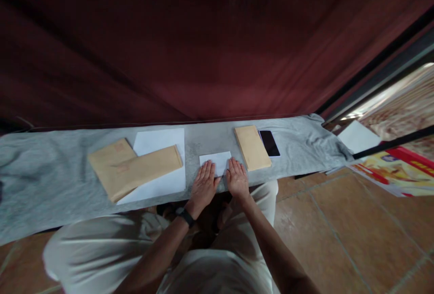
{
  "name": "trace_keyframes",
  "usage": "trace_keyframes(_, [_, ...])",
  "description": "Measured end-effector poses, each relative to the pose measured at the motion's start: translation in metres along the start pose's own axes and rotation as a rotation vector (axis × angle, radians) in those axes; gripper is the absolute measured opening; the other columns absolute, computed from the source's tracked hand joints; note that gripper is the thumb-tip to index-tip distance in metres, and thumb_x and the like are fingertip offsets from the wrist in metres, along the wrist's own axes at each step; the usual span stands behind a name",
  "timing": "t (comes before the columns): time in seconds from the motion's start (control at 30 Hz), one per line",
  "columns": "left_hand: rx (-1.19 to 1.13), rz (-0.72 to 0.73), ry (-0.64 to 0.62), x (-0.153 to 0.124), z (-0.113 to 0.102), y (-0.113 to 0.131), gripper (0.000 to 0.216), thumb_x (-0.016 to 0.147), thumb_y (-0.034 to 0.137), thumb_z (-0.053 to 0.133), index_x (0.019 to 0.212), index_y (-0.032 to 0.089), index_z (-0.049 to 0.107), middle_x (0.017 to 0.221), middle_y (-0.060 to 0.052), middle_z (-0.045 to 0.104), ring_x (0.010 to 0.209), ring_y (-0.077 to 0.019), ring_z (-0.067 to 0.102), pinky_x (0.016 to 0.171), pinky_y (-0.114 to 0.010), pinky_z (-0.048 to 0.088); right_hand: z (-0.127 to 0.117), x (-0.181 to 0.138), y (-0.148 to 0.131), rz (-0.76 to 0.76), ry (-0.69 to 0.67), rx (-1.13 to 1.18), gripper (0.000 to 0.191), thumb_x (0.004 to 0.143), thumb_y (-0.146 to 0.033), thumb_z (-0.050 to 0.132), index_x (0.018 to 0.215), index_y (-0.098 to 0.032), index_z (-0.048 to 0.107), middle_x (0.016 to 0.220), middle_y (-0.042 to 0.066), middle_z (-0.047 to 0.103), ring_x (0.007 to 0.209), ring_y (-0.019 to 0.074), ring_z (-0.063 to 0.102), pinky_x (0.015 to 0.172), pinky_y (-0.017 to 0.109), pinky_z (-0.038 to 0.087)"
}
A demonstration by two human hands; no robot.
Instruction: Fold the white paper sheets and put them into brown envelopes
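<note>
A small folded sheet of white paper (216, 159) lies flat on the grey cloth near its front edge. My left hand (204, 182) presses on the paper's left side, fingers stretched out flat. On its right side rests my right hand (237, 178), also flat with the fingers extended. Just right of that hand is a stack of brown envelopes (252, 147). To the left, more brown envelopes (145, 170) lie crosswise, partly over larger white sheets (162, 138).
The grey cloth (68, 163) covers a long narrow bench against a dark red panel (203, 68). A phone (270, 143) lies beside the right envelopes. A colourful printed box (398, 170) and a white object (359, 137) are at far right, above the tiled floor (325, 231).
</note>
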State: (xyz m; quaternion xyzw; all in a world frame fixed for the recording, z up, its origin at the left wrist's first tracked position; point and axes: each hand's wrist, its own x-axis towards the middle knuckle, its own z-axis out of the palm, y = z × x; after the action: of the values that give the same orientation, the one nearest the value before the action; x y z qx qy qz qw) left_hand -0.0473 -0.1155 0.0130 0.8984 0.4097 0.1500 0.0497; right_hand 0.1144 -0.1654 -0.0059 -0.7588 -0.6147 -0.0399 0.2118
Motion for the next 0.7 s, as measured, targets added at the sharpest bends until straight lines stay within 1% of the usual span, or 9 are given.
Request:
trace_keyframes(0.2, [-0.006, 0.017, 0.014, 0.000, 0.002, -0.001, 0.061, 0.101, 0.038, 0.038, 0.154, 0.007, 0.035, 0.159, -0.020, 0.038, 0.152, -0.0289, 0.028, 0.122, -0.049, 0.030, -0.003, -0.004, 0.006, 0.068, 0.014, 0.037, 0.050, 0.103, -0.021, 0.035, 0.150, -0.006, 0.044, 0.155, 0.020, 0.045, 0.146, 0.0287, 0.040, 0.118, 0.050, 0.035])
trace_keyframes(0.27, [0.000, 0.017, 0.005, 0.000, 0.003, -0.001, 0.061, 0.101, 0.037, 0.038, 0.153, 0.006, 0.036, 0.160, -0.020, 0.037, 0.152, -0.0295, 0.026, 0.123, -0.050, 0.029, -0.004, 0.000, 0.002, 0.031, 0.006, 0.083, 0.051, 0.103, -0.022, 0.034, 0.151, -0.007, 0.043, 0.156, 0.018, 0.044, 0.147, 0.0279, 0.038, 0.118, 0.049, 0.035])
trace_keyframes(0.33, [0.005, 0.018, -0.008, -0.001, 0.003, -0.001, 0.061, 0.101, 0.035, 0.038, 0.153, 0.005, 0.037, 0.160, -0.021, 0.035, 0.153, -0.0297, 0.025, 0.123, -0.050, 0.028, -0.005, 0.006, -0.004, -0.040, -0.022, 0.139, 0.050, 0.104, -0.025, 0.035, 0.150, -0.010, 0.045, 0.156, 0.015, 0.045, 0.147, 0.0264, 0.038, 0.119, 0.048, 0.035])
trace_keyframes(0.5, [0.010, 0.035, -0.038, 0.001, 0.001, 0.000, 0.061, 0.098, 0.027, 0.036, 0.155, 0.004, 0.032, 0.160, -0.021, 0.036, 0.152, -0.0285, 0.026, 0.125, -0.051, 0.025, -0.004, 0.025, -0.017, -0.234, -0.178, 0.244, 0.046, 0.106, -0.030, 0.036, 0.146, -0.015, 0.053, 0.152, 0.010, 0.051, 0.144, 0.0206, 0.043, 0.122, 0.041, 0.035])
trace_keyframes(0.57, [0.026, 0.049, -0.047, 0.005, -0.001, 0.000, 0.060, 0.097, 0.023, 0.036, 0.153, 0.002, 0.036, 0.158, -0.022, 0.039, 0.152, -0.0290, 0.028, 0.125, -0.052, 0.023, -0.004, 0.029, -0.016, -0.258, -0.209, 0.248, 0.046, 0.106, -0.030, 0.035, 0.145, -0.015, 0.053, 0.152, 0.010, 0.052, 0.143, 0.0206, 0.044, 0.122, 0.041, 0.033])
trace_keyframes(0.63, [0.038, 0.074, -0.058, 0.010, -0.003, -0.001, 0.058, 0.096, 0.019, 0.036, 0.149, 0.000, 0.041, 0.156, -0.024, 0.041, 0.151, -0.0299, 0.029, 0.126, -0.051, 0.022, -0.003, 0.031, -0.014, -0.246, -0.216, 0.230, 0.046, 0.105, -0.029, 0.036, 0.146, -0.015, 0.053, 0.152, 0.010, 0.052, 0.144, 0.0215, 0.043, 0.122, 0.042, 0.033])
trace_keyframes(0.7, [0.029, 0.094, -0.057, 0.016, -0.004, -0.002, 0.057, 0.095, 0.017, 0.035, 0.148, -0.002, 0.042, 0.154, -0.025, 0.043, 0.150, -0.0303, 0.031, 0.126, -0.052, 0.022, -0.003, 0.030, -0.012, -0.236, -0.218, 0.206, 0.046, 0.105, -0.027, 0.036, 0.146, -0.014, 0.052, 0.152, 0.010, 0.051, 0.144, 0.0220, 0.043, 0.122, 0.043, 0.033])
